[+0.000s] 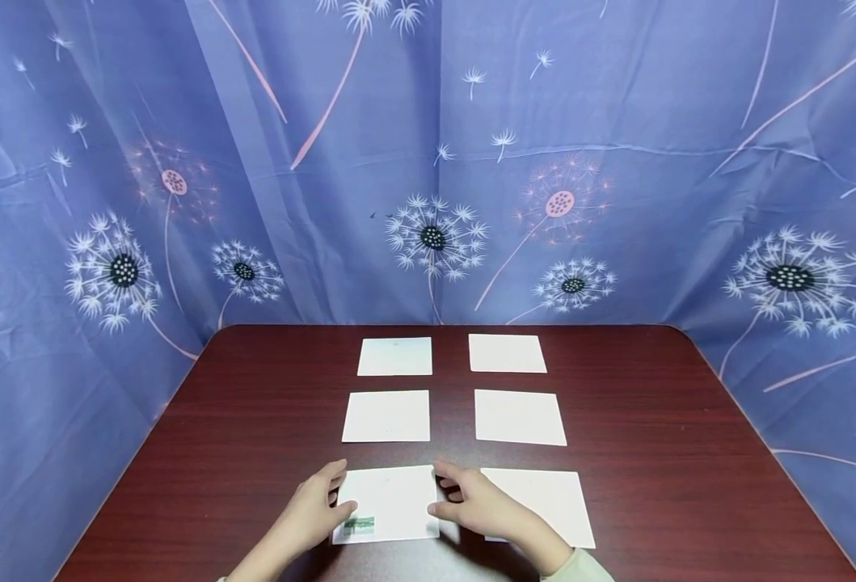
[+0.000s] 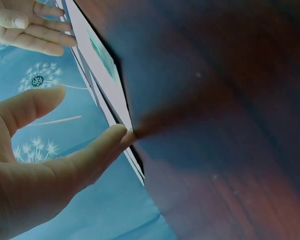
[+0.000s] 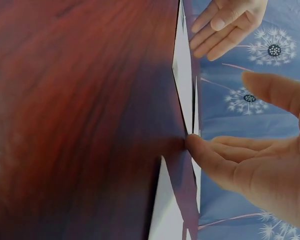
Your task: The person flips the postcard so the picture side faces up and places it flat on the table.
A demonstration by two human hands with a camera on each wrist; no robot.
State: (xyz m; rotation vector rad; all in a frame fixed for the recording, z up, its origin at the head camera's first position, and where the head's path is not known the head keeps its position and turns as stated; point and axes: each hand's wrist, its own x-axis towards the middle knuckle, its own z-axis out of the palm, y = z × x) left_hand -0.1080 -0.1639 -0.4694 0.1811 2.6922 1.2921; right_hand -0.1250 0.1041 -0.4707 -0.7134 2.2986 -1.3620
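Observation:
A white card (image 1: 391, 497) with a small green picture at its lower left lies flat on the table, in the near left place of the head view. My left hand (image 1: 309, 508) is at its left edge, fingers loosely bent and the thumb apart from them. At the opposite edge is my right hand (image 1: 477, 503), thumb and fingers spread. In the left wrist view, a fingertip of the left hand (image 2: 50, 172) meets the card's edge. The right wrist view has the right hand (image 3: 260, 162) with a fingertip by the card's corner. Neither hand pinches the card.
A second near card (image 1: 544, 501) lies under the right forearm, partly hidden. Farther back on the dark red table (image 1: 660, 436) are a middle pair, left card (image 1: 387, 416) and right card (image 1: 520, 417), and a far pair, left card (image 1: 395, 357) and right card (image 1: 508, 354). Blue dandelion curtains (image 1: 355, 242) surround it.

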